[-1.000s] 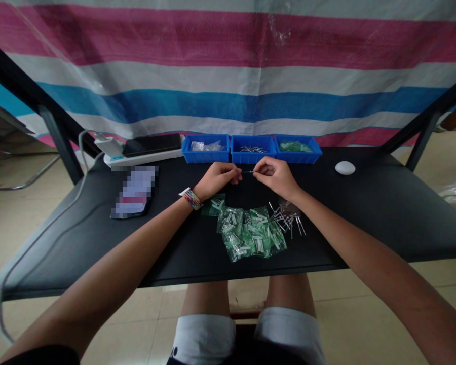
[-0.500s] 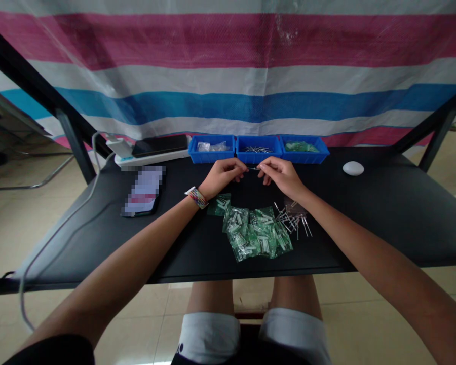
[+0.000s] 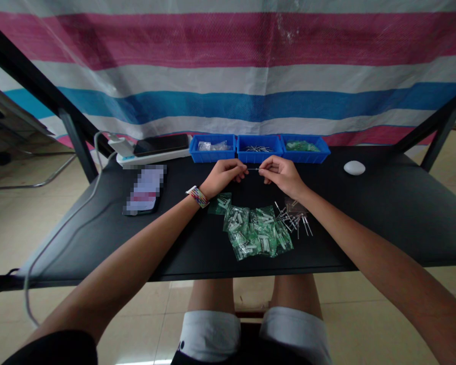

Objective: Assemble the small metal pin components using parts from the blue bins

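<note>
your left hand (image 3: pixel 225 175) and right hand (image 3: pixel 283 175) face each other above the black table (image 3: pixel 383 218), with a thin metal rod (image 3: pixel 253 169) running roughly level across the gap between them. the fingertips of your left hand are closed on one end of the rod; the thumb and fingers of your right hand are pinched together on the other. a woven bracelet (image 3: pixel 198 196) circles your left wrist.

just beyond the rod stand three blue bins in a row: the left bin (image 3: pixel 213 158) holds clear packets, the middle bin (image 3: pixel 260 158) loose metal pieces, the right bin (image 3: pixel 307 158) green packets. nearer to you lies a pile of green packets (image 3: pixel 256 235) with pale pieces inside, and a single green packet (image 3: pixel 221 204) sits near your left wrist. scattered metal rods (image 3: pixel 298 223) lie beside the pile, below your right wrist. at far left rests a phone (image 3: pixel 145 190), near a white power strip (image 3: pixel 152 158); at right, a white oval object (image 3: pixel 354 168).
</note>
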A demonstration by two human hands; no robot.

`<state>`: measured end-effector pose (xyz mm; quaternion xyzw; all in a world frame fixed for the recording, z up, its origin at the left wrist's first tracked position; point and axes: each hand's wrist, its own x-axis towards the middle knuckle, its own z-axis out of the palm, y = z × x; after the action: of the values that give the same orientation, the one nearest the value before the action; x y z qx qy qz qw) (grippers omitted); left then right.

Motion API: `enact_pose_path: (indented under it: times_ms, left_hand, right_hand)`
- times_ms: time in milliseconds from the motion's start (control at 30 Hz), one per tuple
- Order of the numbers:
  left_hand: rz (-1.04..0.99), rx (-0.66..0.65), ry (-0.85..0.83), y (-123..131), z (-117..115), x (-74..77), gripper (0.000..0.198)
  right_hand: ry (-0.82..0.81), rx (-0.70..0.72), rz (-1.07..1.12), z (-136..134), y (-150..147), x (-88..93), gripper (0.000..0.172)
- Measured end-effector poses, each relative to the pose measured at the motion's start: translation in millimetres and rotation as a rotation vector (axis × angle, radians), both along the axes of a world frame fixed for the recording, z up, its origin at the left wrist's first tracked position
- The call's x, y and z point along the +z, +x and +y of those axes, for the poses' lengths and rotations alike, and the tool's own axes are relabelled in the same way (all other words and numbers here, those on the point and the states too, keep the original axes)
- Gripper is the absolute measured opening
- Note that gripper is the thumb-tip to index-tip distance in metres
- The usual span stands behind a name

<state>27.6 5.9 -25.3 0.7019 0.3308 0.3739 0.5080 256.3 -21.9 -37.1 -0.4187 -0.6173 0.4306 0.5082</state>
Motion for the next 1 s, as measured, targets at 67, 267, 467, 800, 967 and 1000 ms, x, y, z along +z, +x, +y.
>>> enact_pose_path:
  times_ms: [67,267,467,800,967,1000]
  left_hand:
    - [0.000,-0.003,0.010,0.1,-0.4,0.3,0.033]
    - [-0.029,0.007,0.044,0.8,1.8,-2.8,0.024]
    - [-0.077,0.031,0.044,2.2,3.2,-5.1,0.020]
    - [-0.065,0.023,0.053,1.3,2.7,-4.6,0.023]
    - [-0.061,0.010,0.026,1.8,2.8,-4.9,0.022]
    - [-0.057,0.004,0.019,2.0,2.7,-4.7,0.021]
  right_hand:
    - [0.011,-0.002,0.002,-0.2,-0.4,-0.1,0.033]
    - [0.019,-0.001,-0.004,1.3,2.5,-4.4,0.032]
    - [0.012,0.027,-0.014,-0.3,3.1,-2.4,0.035]
    - [0.000,0.019,0.001,0.2,1.6,-3.0,0.028]
    - [0.008,-0.020,-0.009,-3.1,-1.2,0.9,0.030]
    - [0.014,-0.022,-0.013,-3.6,-1.4,1.8,0.030]
